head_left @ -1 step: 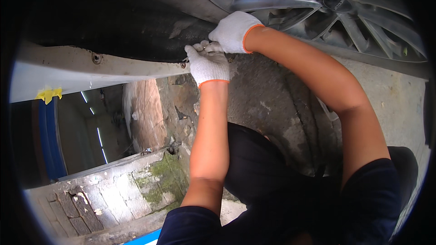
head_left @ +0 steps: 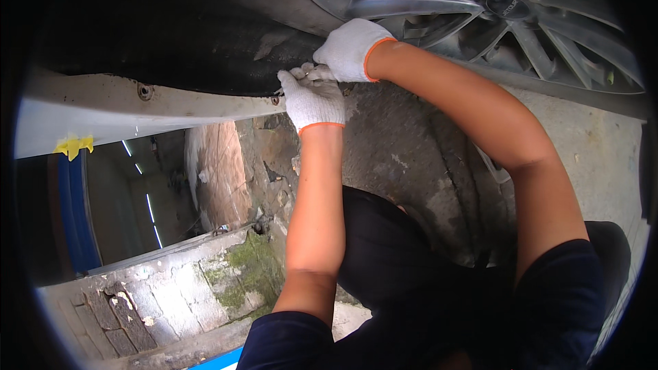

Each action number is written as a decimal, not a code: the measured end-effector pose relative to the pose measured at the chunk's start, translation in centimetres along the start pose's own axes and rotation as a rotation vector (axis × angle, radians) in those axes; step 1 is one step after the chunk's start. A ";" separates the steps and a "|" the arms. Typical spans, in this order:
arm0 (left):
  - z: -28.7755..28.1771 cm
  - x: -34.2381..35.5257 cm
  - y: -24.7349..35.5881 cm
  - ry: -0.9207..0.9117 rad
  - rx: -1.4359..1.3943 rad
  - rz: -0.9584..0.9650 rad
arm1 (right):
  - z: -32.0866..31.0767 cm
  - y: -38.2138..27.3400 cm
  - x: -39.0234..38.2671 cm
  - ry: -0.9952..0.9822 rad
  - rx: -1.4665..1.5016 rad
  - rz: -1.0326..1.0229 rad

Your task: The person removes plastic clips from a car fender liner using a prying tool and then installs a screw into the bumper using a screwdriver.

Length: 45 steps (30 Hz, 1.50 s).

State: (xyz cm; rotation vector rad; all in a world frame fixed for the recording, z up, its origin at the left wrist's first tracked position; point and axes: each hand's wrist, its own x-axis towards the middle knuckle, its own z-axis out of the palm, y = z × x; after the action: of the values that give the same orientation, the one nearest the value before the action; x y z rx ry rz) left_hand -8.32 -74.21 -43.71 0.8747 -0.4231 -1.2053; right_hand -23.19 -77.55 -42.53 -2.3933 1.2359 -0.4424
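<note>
White knit gloves with orange cuffs cover both of my hands. My left hand (head_left: 315, 101) is closed, its fingers curled and its thumb up against the lower edge of the black wheel arch liner (head_left: 226, 62). Just above and to the right, my right hand (head_left: 355, 49) is closed too, its fingertips meeting those of the left. Whatever lies between the fingers is too small or hidden to make out. Beside the left thumb ends the pale fender edge (head_left: 205, 101), which carries a small rusty fastener (head_left: 275, 101) and a round one (head_left: 145, 91).
A tyre with a silver spoked wheel (head_left: 510, 7) fills the upper right, close to my right hand. Yellow tape (head_left: 74, 146) sticks to the white body panel at left. Below lie rough concrete ground (head_left: 404, 144) and a mossy brick ledge (head_left: 247, 267). My dark-clothed knee (head_left: 377, 240) is between my arms.
</note>
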 end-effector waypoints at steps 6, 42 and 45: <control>-3.5 -4.6 0.1 0.428 0.407 -0.106 | 0.5 0.6 -0.1 0.007 0.118 0.053; -6.6 -0.8 7.2 -0.098 0.612 0.589 | 1.9 -1.4 1.5 0.257 0.116 -0.164; -5.9 -1.0 7.0 -0.130 0.617 0.605 | 1.4 -1.1 1.4 0.259 0.101 -0.153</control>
State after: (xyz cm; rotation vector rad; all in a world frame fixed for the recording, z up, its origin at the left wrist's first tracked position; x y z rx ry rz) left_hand -0.13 -70.53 -41.73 1.0813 -1.1160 -0.5647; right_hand -21.05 -77.81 -43.14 -2.4086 1.1070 -0.8647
